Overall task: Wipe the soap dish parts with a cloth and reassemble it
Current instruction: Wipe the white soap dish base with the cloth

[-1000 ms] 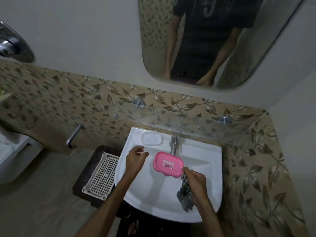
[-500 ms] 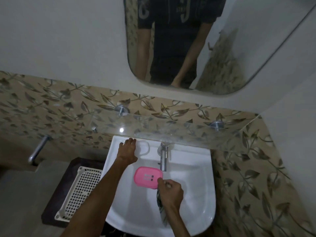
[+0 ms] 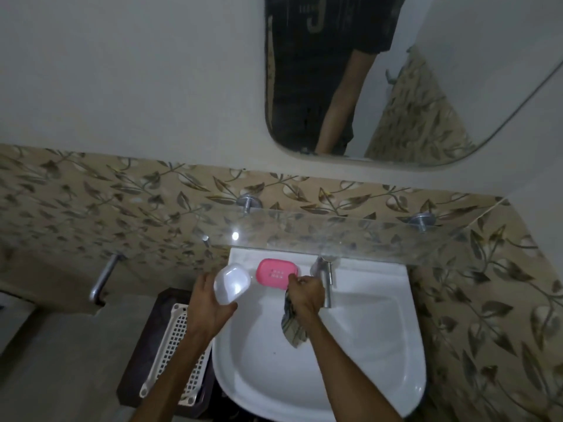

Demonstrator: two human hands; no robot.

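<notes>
A pink soap dish tray (image 3: 275, 273) with drain holes lies on the back left ledge of the white sink (image 3: 365, 345). My right hand (image 3: 306, 295) pinches its near right edge and also grips a checked cloth (image 3: 292, 325) that hangs down into the basin. My left hand (image 3: 210, 306) holds the white soap dish part (image 3: 231, 283) lifted and tilted, just left of the pink tray, over the sink's left rim.
A chrome tap (image 3: 324, 277) stands right of my right hand. A glass shelf (image 3: 350, 236) juts out above the sink's back edge. A white perforated basket (image 3: 175, 345) sits on a dark stool left of the sink. A mirror (image 3: 396, 86) hangs above.
My left hand picked the white part up off the sink ledge and drew it back left. My right hand carried the pink tray from over the basin to the back ledge.
</notes>
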